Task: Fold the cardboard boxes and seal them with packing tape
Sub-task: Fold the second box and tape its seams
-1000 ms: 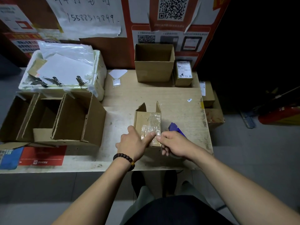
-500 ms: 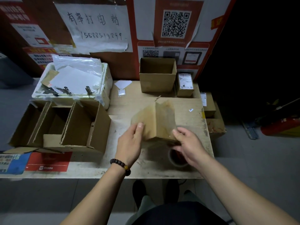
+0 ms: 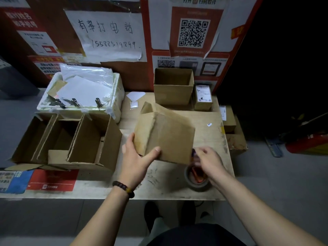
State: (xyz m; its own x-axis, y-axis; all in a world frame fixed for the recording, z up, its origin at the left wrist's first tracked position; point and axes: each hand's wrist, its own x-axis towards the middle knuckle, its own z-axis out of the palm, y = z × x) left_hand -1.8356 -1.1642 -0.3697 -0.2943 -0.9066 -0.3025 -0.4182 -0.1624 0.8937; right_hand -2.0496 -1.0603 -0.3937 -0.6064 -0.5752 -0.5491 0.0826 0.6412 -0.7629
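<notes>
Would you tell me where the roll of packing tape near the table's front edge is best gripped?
I would grip the packing tape roll by its outer wall, coming from above. It lies flat with its hole facing up, so thumb and fingers can straddle the ring. The right hand hovers just over it.

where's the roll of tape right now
In the head view the tape roll sits on the table's near right edge, just under the right hand.

Held box [image 3: 165,137] mid-table [image 3: 159,189]; tape roll [image 3: 197,178] right-front; open boxes [image 3: 71,141] left; another [image 3: 173,86] behind.
</notes>
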